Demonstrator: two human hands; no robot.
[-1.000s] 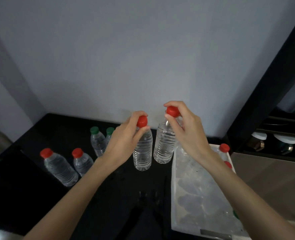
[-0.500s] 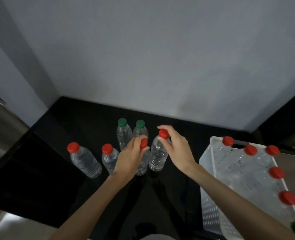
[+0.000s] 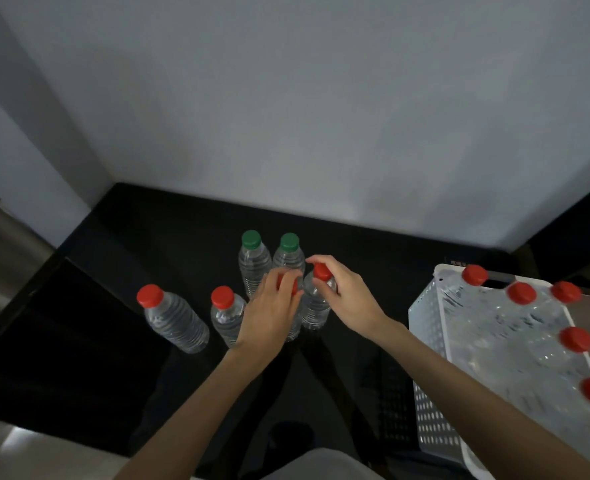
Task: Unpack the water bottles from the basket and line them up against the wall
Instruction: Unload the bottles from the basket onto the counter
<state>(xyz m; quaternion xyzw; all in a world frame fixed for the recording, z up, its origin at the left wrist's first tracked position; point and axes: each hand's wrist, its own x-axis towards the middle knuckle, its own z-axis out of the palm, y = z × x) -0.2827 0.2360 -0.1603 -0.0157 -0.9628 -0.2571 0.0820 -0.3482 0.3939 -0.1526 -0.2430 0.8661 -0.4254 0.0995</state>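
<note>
Black countertop [image 3: 169, 230] meets grey wall [image 3: 286, 98]; white basket [image 3: 428, 327] at right. Raised a second ago, left bottle [image 3: 296, 329] and right bottle [image 3: 316, 306] now stand by the green-capped pair [image 3: 253, 261], left hand [image 3: 272, 313] and right hand [image 3: 345, 296] pinching their red caps.

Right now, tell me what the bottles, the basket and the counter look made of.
The bottles: clear thin plastic, ribbed, see-through. The basket: white rigid plastic, likely, with perforated walls. The counter: black, glossy, shows reflections; stone or glass, cannot tell.

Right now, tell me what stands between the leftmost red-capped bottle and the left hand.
In the head view, one more red-capped bottle stands there, beside the left hand.
</note>
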